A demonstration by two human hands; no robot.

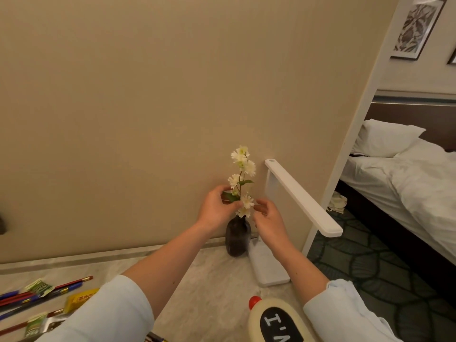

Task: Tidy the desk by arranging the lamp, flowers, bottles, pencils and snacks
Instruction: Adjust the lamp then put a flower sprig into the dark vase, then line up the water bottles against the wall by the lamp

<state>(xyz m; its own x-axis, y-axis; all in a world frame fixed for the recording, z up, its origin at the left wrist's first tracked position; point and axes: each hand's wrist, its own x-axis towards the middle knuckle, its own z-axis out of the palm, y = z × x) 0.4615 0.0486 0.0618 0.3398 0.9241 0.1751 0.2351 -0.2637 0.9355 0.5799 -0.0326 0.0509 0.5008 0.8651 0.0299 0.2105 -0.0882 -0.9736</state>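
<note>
A sprig of white flowers (241,166) stands upright in a dark glass vase (237,235) at the back of the marble desk (212,287), against the wall. My left hand (217,208) pinches the stem just above the vase neck. My right hand (267,219) touches the lowest blossoms from the right with curled fingers. A white desk lamp (302,197) stands right of the vase, its base (269,265) on the desk. Pencils (47,291) and snack packets (79,298) lie at the front left. A cream bottle with a red cap (276,319) lies at the front right.
The beige wall (148,107) runs directly behind the desk. The desk's right edge drops to patterned carpet (370,262). A bed with white linen (407,178) stands beyond a white frame at the right.
</note>
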